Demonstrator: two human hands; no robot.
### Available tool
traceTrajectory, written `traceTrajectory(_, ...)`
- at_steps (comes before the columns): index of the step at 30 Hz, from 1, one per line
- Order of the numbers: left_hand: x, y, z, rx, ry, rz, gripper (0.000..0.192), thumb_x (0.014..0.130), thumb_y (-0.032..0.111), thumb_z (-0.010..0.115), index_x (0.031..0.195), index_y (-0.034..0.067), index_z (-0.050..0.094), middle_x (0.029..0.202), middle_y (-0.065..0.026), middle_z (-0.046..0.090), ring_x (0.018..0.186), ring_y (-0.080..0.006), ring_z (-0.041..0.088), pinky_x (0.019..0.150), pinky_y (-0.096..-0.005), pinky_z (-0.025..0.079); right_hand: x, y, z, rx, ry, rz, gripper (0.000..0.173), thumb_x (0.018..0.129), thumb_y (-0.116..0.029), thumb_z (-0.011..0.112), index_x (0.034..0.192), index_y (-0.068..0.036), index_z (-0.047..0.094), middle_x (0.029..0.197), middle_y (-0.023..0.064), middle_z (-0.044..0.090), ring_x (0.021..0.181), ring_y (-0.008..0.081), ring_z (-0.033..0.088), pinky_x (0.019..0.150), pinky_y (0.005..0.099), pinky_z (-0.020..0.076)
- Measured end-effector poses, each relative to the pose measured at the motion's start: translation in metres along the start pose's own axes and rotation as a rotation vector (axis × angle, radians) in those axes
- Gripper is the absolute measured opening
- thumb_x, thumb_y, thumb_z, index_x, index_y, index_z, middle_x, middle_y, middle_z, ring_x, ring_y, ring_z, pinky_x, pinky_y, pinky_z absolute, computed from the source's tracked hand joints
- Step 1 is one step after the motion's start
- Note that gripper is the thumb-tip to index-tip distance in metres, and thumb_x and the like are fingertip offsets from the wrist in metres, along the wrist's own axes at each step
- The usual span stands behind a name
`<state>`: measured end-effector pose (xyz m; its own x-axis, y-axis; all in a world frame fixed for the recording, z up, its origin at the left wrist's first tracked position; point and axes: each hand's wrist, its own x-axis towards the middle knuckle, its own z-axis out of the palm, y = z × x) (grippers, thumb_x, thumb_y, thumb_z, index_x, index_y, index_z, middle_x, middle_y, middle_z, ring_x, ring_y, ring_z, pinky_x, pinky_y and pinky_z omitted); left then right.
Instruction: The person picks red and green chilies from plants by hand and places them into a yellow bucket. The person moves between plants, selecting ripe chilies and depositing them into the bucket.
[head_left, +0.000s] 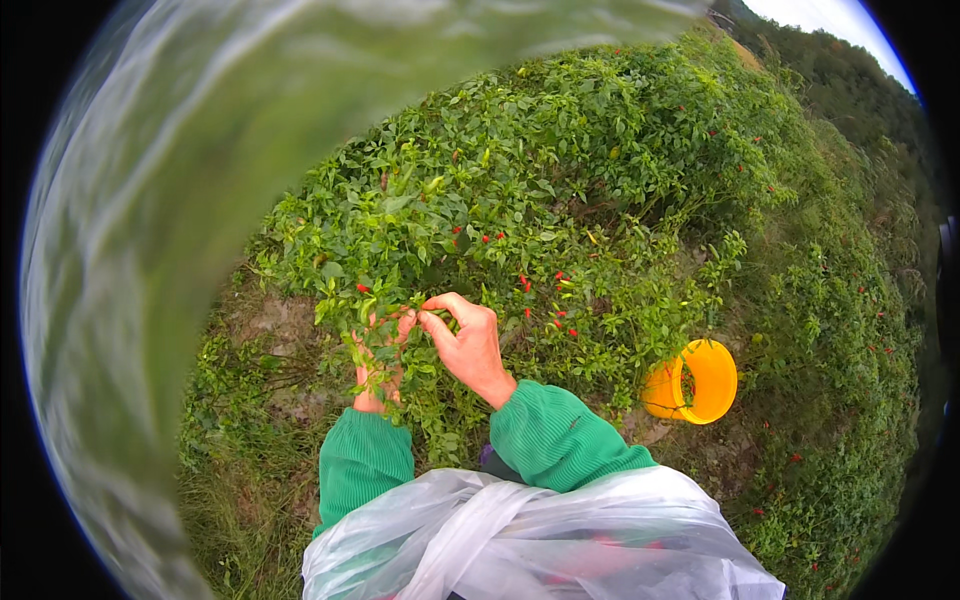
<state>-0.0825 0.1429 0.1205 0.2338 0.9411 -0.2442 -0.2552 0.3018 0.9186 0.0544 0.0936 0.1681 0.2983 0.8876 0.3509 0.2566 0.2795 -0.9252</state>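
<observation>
Leafy chili pepper plants (390, 217) with small red peppers (527, 285) fill the ground before me. My left hand (381, 367) reaches up among the leaves of the nearest plant, its palm and fingers partly hidden by foliage. Just right of it, my right hand (476, 345) bends inward, thumb and forefinger pinched close to the left fingertips. Something thin and green, part of the plant or a pepper, shows inside the right fingers; which one, I cannot tell. A single red pepper (363, 288) hangs slightly above the left hand.
A yellow-orange bucket (663, 391) leans among the plants at right, with some red and green bits visible inside. Blurred translucent plastic (150, 247) covers the upper left of the view. Clear plastic sheeting (525, 532) is wrapped about my waist. Grass (255, 510) grows at lower left.
</observation>
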Motion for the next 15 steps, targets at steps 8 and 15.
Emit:
traceTrajectory(8, -0.010, -0.014, -0.016, -0.131, -0.031, -0.140, 0.039, 0.094, 0.027, 0.048, 0.126, 0.008, 0.040, 0.117, -0.0100, 0.055, 0.097, -0.0243, 0.058, 0.078, -0.0351, 0.052, 0.007, 0.015, -0.014, 0.642, -0.272, 0.350, 0.007, 0.085, -0.008, 0.061, 0.088, -0.002, 0.059, 0.074, 0.0053, 0.062, 0.053, 0.0062, 0.049, 0.044, 0.0202, 0.0378)
traceTrajectory(15, -0.021, -0.025, -0.010, -0.377, -0.123, -0.100, 0.037, 0.094, 0.033, 0.046, 0.122, 0.009, 0.049, 0.112, -0.0073, 0.059, 0.096, -0.0239, 0.059, 0.070, -0.0327, 0.051, -0.007, 0.043, -0.025, 1.310, -0.398, 0.563, 0.010, 0.090, -0.013, 0.055, 0.097, -0.006, 0.057, 0.081, 0.0067, 0.058, 0.051, 0.0056, 0.039, 0.041, 0.0164, 0.0275)
